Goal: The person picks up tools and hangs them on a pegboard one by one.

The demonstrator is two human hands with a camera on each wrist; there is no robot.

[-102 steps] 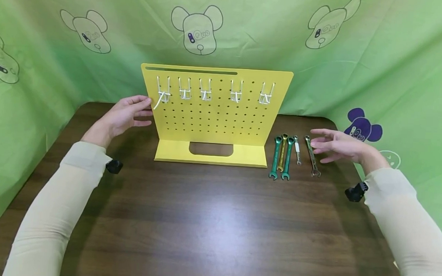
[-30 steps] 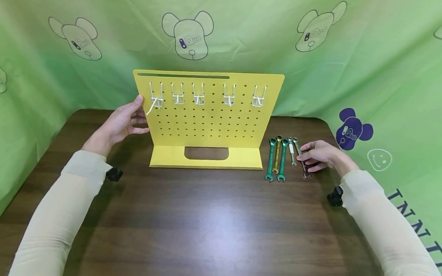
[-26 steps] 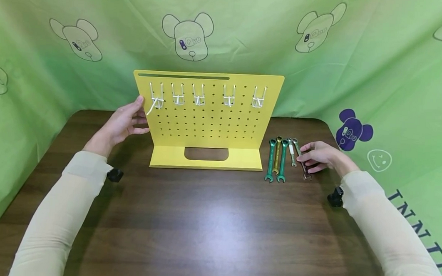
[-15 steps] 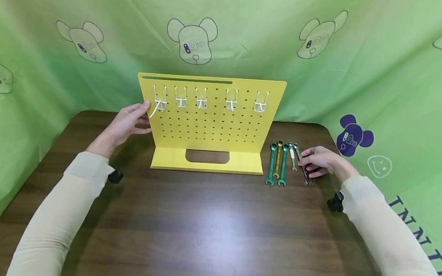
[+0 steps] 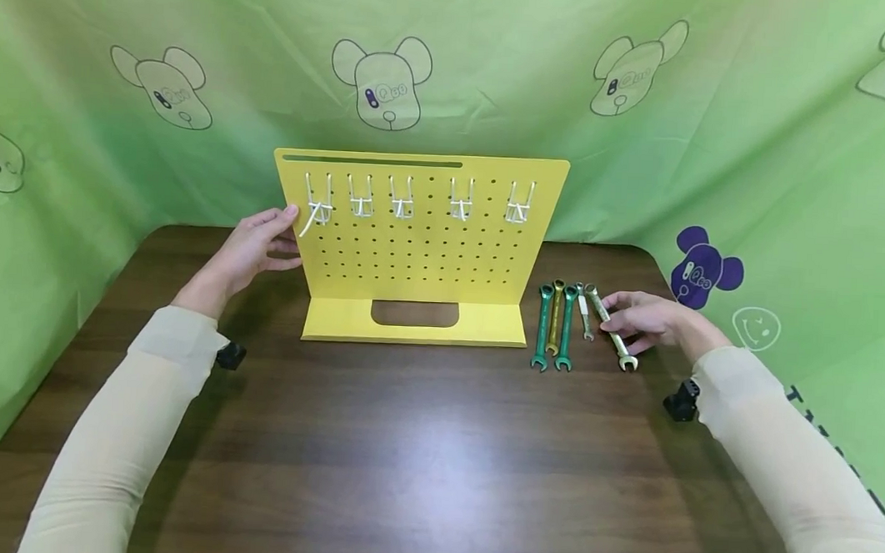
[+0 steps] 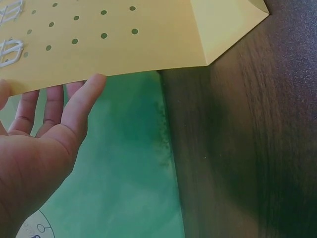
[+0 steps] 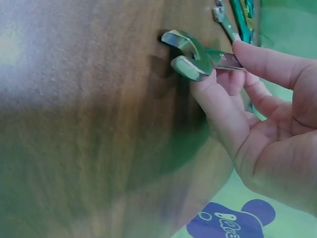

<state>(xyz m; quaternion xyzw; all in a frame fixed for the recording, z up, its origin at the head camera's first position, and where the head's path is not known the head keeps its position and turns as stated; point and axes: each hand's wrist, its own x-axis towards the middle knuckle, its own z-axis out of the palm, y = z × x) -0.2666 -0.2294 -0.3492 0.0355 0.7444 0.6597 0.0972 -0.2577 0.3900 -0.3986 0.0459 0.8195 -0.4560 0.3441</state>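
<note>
At the left edge of the yellow pegboard (image 5: 413, 262) is my left hand (image 5: 252, 250). In the left wrist view its thumb (image 6: 3, 93) lies on the board's front and several fingers reach behind, gripping the edge. My right hand (image 5: 646, 321) pinches a silver combination wrench (image 5: 612, 331) between thumb and fingers. The right wrist view shows the wrench's open end (image 7: 190, 59) tipped up off the table, its shaft partly hidden by the hand.
Between pegboard and right hand lie two green wrenches (image 5: 542, 328), a gold wrench (image 5: 555, 316) and a small silver wrench (image 5: 584, 311) with a white label. Several white wire hooks (image 5: 401, 199) line the board's upper part. Green printed cloth (image 5: 498, 71) encloses the brown table (image 5: 373, 457).
My right hand came down from the right, took hold of the silver wrench and raised its open end. My left hand stays at the pegboard's edge. The head view shifted slightly.
</note>
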